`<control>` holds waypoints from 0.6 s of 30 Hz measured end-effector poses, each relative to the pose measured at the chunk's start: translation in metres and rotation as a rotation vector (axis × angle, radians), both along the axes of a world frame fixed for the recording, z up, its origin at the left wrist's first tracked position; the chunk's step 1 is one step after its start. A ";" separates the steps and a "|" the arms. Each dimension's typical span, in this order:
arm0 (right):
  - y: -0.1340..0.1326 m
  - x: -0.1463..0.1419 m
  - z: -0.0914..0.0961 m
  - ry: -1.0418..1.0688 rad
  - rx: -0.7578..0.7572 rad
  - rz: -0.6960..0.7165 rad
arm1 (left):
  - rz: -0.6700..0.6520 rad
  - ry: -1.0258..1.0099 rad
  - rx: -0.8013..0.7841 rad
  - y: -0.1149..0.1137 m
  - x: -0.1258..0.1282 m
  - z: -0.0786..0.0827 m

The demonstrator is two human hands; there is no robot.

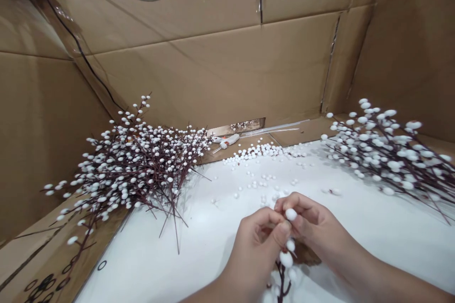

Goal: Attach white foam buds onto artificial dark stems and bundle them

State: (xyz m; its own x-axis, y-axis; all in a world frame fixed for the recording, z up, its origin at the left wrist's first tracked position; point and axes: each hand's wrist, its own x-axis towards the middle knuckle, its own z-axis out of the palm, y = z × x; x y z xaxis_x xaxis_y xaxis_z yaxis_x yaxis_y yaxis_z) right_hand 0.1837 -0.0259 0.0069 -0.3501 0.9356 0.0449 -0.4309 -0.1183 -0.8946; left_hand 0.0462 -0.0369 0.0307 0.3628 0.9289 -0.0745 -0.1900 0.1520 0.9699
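My left hand (261,234) is closed in a pinch around the upper part of an artificial berry branch (281,277), a dark brown stem with white berries. The branch runs down out of view between my wrists. Against it, my right hand (313,220) is closed, with a white berry (291,214) between its thumb and fingers. The fingertips of both hands meet near the branch tip, and the exact point of contact is hidden. Just below the fingers, more white berries sit on the stem.
A heap of berry branches (142,161) lies at left, another bunch (387,147) at right. Loose white berries (256,151) are scattered across the white board (199,227). Behind them lies a white glue gun (229,141). Black rings (44,286) lie at lower left; cardboard walls (199,66) surround the table.
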 end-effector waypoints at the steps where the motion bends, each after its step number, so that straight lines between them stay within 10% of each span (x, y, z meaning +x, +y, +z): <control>1: 0.000 0.000 0.001 -0.020 -0.004 -0.012 | 0.009 -0.006 -0.043 0.001 0.000 0.000; 6: 0.001 -0.001 0.009 -0.056 -0.003 -0.102 | 0.112 -0.180 -0.260 0.011 -0.005 0.013; 18: -0.043 -0.026 -0.001 -0.247 -0.104 0.326 | 0.662 -0.566 -0.393 0.040 -0.034 0.054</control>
State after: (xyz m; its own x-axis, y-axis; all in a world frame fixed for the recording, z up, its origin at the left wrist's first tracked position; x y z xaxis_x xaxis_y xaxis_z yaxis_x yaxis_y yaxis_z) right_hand 0.1573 -0.0689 0.0060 -0.6168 0.7693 -0.1667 -0.1297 -0.3082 -0.9424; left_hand 0.0123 0.0027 0.0846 -0.1498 0.9045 -0.3993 -0.7796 0.1404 0.6104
